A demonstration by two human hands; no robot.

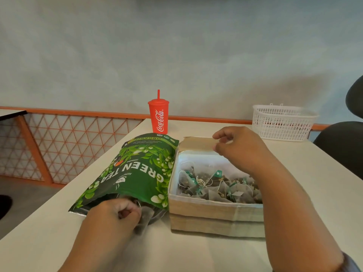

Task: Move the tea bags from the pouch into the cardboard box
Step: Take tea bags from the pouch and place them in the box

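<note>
Curled at the mouth of the pouch, your left hand grips a tea bag; your right hand pinches the flap of the cardboard box just beside it. You're likely mid-transfer: next, lift it over the rim onto the pile inside.

1. Light was soft, even and fairly bright, with a cool bluish cast over the wall.
2. A broad, faint shadow lay on the wall behind the basket; the chair at the right edge read nearly black, without detail.
3. The white lining of the cardboard box glowed brightest at its far inner side, close to washed out.
4. The pouch showed only a mild sheen.
5. Wide-angle bending curved the orange rail and splayed the table edges.
6. The left hand and right hand looked soft, and the whole frame was slightly smeared.
</note>
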